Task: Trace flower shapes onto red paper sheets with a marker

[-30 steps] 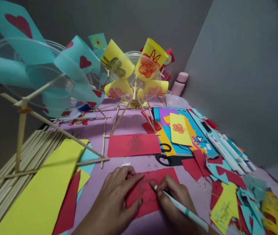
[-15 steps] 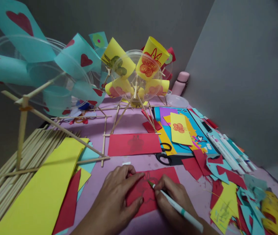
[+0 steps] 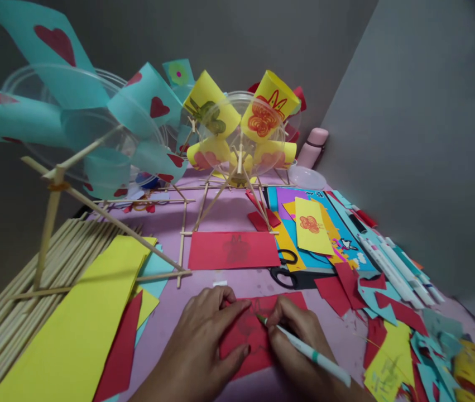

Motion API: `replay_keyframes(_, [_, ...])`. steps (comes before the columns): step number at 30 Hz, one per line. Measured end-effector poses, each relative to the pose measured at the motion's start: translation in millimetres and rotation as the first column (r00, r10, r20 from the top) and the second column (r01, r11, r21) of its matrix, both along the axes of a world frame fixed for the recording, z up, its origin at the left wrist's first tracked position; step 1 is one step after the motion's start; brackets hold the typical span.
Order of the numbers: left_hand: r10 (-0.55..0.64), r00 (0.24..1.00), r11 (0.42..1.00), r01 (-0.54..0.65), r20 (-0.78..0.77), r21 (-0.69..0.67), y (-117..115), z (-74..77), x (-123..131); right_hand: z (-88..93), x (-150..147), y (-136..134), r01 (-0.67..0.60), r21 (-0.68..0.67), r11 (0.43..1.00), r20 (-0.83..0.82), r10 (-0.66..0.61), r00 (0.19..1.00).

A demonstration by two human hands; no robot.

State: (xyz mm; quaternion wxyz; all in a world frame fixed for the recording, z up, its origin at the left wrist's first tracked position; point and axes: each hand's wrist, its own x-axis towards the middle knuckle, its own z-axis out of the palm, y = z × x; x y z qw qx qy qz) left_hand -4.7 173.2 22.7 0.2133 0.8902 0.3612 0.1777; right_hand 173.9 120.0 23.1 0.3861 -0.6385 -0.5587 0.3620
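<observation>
Drawing on a red card (image 3: 250, 338) that lies flat on the tabletop (image 3: 335, 326) between and partly beneath both hands, the person works with a green-tipped marker (image 3: 310, 352). The right hand (image 3: 298, 329) is closed around it in a writing grip, the tip at the upper part of a dark, butterfly-like outline. The left hand (image 3: 204, 335) grips nothing; its thumb and index finger are spread apart, resting on the card's left side.

Over the last second the view has shifted slightly, but hands and card keep nearly the same arrangement. The marker tip now sits a little closer to the left index fingertip, suggesting short, careful strokes in one small area, with the drawing still under way.

Just beyond the hands lies another red card (image 3: 234, 250) with a similar dark figure. Paper scraps (image 3: 348, 286) lie to the right of the right hand, with more markers (image 3: 388, 271) farther off.
</observation>
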Motion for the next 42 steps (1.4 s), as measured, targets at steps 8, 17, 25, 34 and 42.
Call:
replay_keyframes(8, [0.008, 1.000, 1.000, -0.007, -0.026, 0.016, -3, -1.4, -1, -11.0, 0, -5, 0.011, -0.017, 1.000, -0.002, -0.011, 1.000])
replay_keyframes(17, [-0.005, 1.000, 1.000, 0.005, -0.030, -0.025, -2, 2.4, 1, -15.1, -5, -1, -0.001, 0.101, 0.995, 0.050, -0.004, 0.999])
replay_keyframes(25, [0.008, 1.000, 1.000, -0.008, -0.023, -0.005, -1, -0.4, 1, -6.3, -4, 1, -0.058, 0.092, 0.994, 0.069, 0.051, 0.996])
replay_keyframes(34, [-0.002, 1.000, 1.000, 0.002, -0.016, -0.008, -3, 0.3, -1, -10.1, -6, 0, -0.070, 0.156, 0.985, 0.065, 0.060, 0.996])
replay_keyframes(42, [-0.004, 1.000, 1.000, 0.004, -0.010, -0.001, -2, -2.2, -1, -1.5, -3, 1, -0.117, 0.106, 0.987, 0.086, 0.109, 0.990])
